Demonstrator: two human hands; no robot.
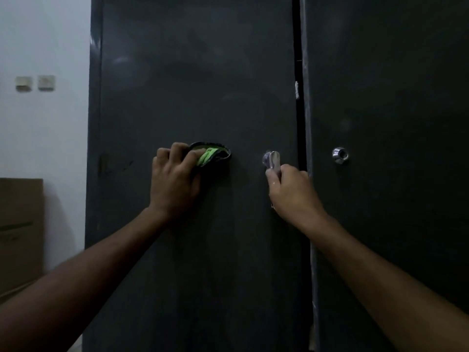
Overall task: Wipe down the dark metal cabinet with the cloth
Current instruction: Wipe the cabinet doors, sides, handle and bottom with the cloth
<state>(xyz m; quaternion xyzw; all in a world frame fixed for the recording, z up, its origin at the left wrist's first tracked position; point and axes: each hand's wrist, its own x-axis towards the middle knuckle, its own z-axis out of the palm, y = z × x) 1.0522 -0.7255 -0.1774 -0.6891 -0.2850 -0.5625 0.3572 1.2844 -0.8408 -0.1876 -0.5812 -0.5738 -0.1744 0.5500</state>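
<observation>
The dark metal cabinet [198,72] filled most of the view, its left door closed and a narrow black gap running down between that door and the right door [385,85]. The left hand [175,179] pressed flat against the left door at about mid-height, fingers curled and clamped on the cloth [212,154], a bunched green and dark rag that poked out past the fingertips toward the door's inner edge. The cloth lay roughly midway across the door, well apart from its left edge and near, but not touching, the handle [272,160]. The right hand [291,191] was closed around the lower end of that silver handle, close beside the door's inner edge and the gap. A round silver lock [340,155] sat on the right door at the same height, untouched.

Above both hands the door face stretched bare and broad up to the top of the view; below the forearms it ran bare as well. Beyond the cabinet's left edge stood a pale wall [43,135] with two switch plates [35,83], and a cardboard box [20,232] stood low near the cabinet's left side.
</observation>
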